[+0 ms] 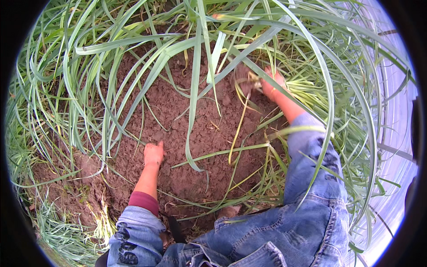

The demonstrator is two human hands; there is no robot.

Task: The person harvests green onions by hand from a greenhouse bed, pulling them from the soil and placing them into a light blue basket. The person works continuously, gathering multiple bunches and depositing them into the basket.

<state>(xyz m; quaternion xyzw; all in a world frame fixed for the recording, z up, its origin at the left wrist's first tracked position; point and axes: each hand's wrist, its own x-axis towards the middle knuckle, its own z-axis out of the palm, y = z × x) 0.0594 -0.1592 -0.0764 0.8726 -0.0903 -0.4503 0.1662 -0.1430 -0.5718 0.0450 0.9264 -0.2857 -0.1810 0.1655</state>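
My right hand (274, 84) is closed around a bunch of long-leaved green plants (308, 88), which look like garlic chives or a similar leafy allium. Pale stem bases and blurred, soil-covered roots (245, 80) stick out on its left side. Low over the brown soil (200, 133), my left hand (154, 153) has its fingers curled. A thin leaf tip meets it, but whether anything is in its grasp is hidden. Several long leaves cross close to the camera, partly covering the soil and my right forearm.
Dense standing leaves (73, 83) rise at the left and along the top. A pile of bundled leaves with pale bases (104, 222) lies at the lower left. Loose leaves (267, 177) are strewn near my knees. Translucent plastic sheeting (397, 133) borders the right side.
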